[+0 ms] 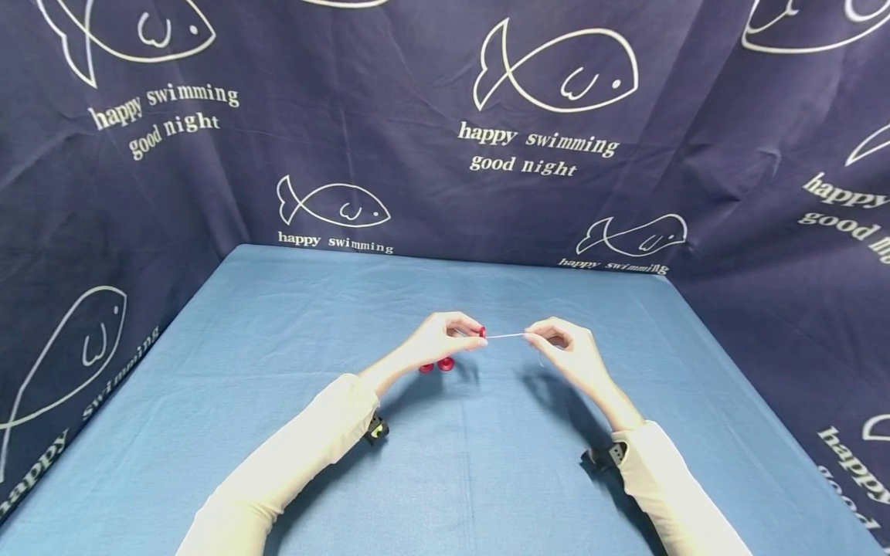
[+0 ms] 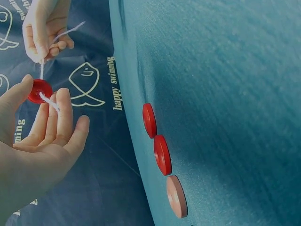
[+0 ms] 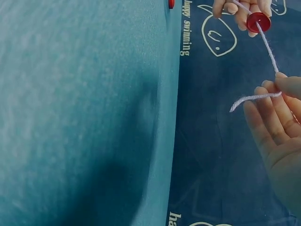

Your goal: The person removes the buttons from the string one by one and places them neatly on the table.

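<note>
In the left wrist view my left hand (image 2: 47,146) pinches a round red button (image 2: 37,86) by its edge between thumb and fingers. A pale lilac yarn (image 3: 267,44) runs through the button, and a short end of it sticks out on the left hand's side. My right hand (image 1: 572,351) pinches the yarn between thumb and fingertips, and a loose tail hangs past them. Between the hands the yarn is stretched straight, above the table. On the cloth below the left hand lie two red buttons (image 2: 162,155) and a pink one (image 2: 177,197) in a row.
A blue cloth (image 1: 417,479) covers the table. Dark blue curtains (image 1: 431,116) with white fish prints stand behind it and at both sides. Black wrist devices (image 1: 377,429) sit at the cuffs of the light sleeves (image 1: 292,455).
</note>
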`<act>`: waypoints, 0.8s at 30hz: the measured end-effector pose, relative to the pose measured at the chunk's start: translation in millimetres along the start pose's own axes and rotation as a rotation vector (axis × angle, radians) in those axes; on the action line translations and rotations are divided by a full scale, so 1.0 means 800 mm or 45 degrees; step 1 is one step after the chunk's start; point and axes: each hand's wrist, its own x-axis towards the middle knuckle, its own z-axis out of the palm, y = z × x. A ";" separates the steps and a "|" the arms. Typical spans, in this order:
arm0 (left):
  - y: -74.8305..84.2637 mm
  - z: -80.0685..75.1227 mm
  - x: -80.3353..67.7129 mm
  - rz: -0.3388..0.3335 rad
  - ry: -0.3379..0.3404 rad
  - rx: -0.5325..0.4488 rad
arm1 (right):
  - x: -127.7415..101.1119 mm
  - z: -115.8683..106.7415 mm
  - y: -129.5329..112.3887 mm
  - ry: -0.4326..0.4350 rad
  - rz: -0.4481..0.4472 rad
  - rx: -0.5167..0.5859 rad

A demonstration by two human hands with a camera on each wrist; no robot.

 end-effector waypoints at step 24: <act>0.003 0.002 -0.001 0.043 0.009 0.032 | -0.003 -0.009 0.003 0.039 -0.003 0.001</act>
